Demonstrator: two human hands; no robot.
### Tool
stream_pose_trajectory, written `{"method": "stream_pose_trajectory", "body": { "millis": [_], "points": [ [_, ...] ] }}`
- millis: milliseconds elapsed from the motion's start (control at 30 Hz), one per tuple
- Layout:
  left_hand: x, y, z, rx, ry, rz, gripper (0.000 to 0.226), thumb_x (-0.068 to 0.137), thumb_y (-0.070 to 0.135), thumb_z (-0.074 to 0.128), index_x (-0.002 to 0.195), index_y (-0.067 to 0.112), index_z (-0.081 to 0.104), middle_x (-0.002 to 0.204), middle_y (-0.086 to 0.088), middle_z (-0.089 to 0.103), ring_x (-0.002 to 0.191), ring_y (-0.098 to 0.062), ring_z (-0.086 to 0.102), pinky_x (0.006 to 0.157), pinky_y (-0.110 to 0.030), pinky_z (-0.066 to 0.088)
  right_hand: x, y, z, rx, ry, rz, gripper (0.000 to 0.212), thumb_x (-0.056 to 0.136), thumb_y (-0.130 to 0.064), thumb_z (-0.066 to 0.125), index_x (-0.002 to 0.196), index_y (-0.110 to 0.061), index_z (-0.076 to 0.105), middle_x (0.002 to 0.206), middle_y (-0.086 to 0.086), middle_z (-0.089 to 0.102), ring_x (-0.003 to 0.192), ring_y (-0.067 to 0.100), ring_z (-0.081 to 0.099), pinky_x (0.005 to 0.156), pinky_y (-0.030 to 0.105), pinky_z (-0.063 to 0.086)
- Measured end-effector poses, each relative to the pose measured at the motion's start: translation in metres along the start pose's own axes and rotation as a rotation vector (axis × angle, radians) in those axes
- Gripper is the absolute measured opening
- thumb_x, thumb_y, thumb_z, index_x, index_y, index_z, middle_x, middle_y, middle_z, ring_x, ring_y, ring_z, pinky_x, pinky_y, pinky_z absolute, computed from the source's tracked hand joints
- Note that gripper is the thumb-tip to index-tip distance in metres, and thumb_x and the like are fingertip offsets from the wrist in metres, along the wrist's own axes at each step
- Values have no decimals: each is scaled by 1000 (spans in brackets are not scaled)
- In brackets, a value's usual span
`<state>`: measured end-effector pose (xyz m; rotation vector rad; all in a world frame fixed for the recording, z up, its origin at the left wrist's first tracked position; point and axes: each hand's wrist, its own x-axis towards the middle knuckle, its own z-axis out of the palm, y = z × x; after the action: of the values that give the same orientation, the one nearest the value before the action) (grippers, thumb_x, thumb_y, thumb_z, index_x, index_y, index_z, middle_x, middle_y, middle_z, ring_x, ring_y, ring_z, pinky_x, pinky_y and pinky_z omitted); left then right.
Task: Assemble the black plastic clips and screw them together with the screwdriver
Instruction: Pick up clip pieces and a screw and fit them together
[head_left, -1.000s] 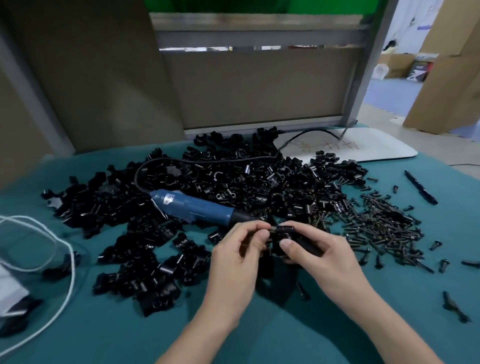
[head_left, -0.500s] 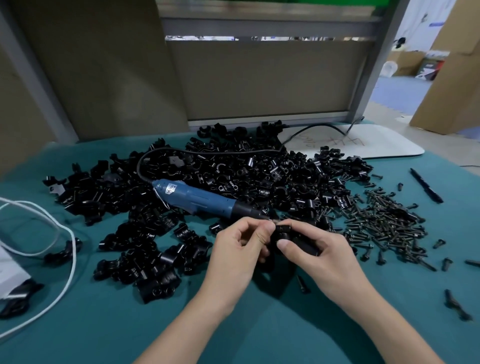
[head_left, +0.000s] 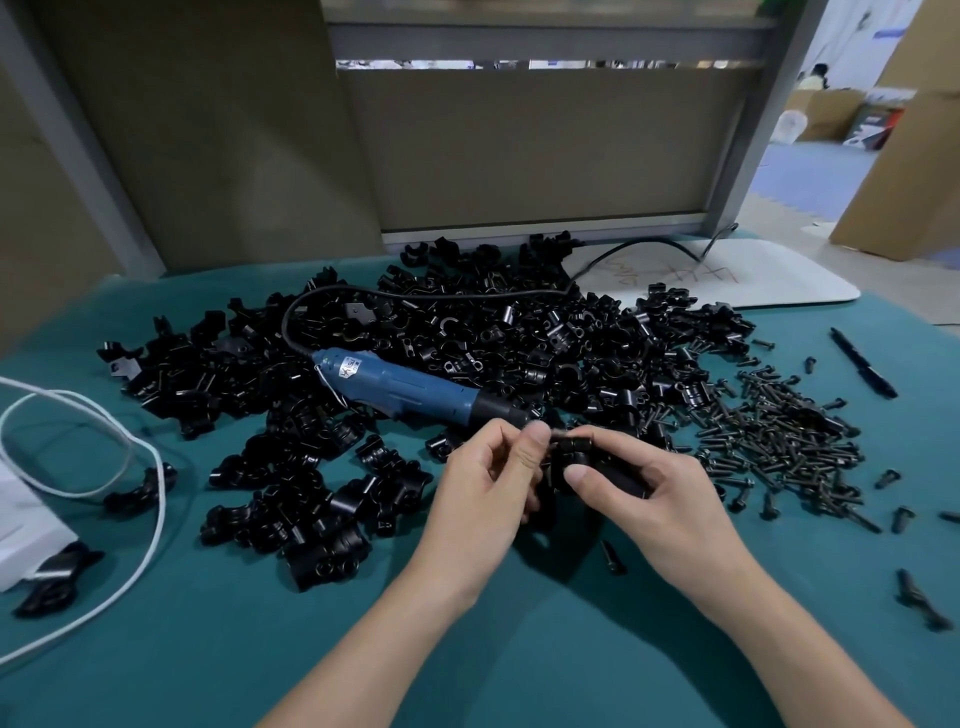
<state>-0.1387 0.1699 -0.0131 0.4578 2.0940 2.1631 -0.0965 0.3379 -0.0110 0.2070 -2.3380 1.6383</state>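
Observation:
Just above the teal table, my right hand (head_left: 660, 493) grips a black plastic clip (head_left: 574, 457), thumb on its near face. My left hand (head_left: 493, 478) pinches the clip's left end with fingertips; what sits between those fingertips is too small to tell. Behind my hands the blue electric screwdriver (head_left: 400, 387) lies on a large heap of black clips (head_left: 519, 338), its tip pointing at my hands. A pile of dark screws (head_left: 779, 441) lies to the right.
A smaller cluster of black clips (head_left: 311, 504) sits left of my hands. A white cord (head_left: 156, 499) loops at the left edge. A white board (head_left: 727, 275) and a black pen (head_left: 862, 369) lie at the back right. A grey partition stands behind.
Both hands stay together on the clip, shifted slightly up and back toward the screwdriver's tip. My head has tilted down a little.

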Motion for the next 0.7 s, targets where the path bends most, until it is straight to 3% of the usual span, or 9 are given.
{"method": "stream_pose_trajectory", "body": {
  "millis": [233,400,567,700],
  "points": [
    [2,-3,-1,14,0,45,7,99,20,63,95,21,69,75,12,67,71,-3,60,61,-20,50,0,0,0,22,-10,0,25,84,-40,72,105,-54,74,99,-20,77,90,-6,70,77,5,48],
    [2,-2,-2,-6,-18,31,12,96,10,66,97,22,70,84,14,72,76,0,63,64,-18,51,0,0,-1,45,-20,-1,26,85,-39,72,107,-51,75,104,-19,77,96,-3,71,81,6,49],
    [1,-2,-1,-69,5,15,10,97,29,65,105,24,67,87,11,69,76,-7,62,65,-21,52,1,2,-2,22,-18,5,26,86,-41,72,110,-51,74,103,-19,77,94,-2,72,79,7,50],
    [1,-3,2,5,10,-12,30,98,41,56,89,15,68,68,5,61,59,-7,55,56,-20,47,1,5,-1,3,-21,6,26,86,-44,73,109,-54,73,104,-21,77,96,-5,70,82,5,47]
  ]
}}
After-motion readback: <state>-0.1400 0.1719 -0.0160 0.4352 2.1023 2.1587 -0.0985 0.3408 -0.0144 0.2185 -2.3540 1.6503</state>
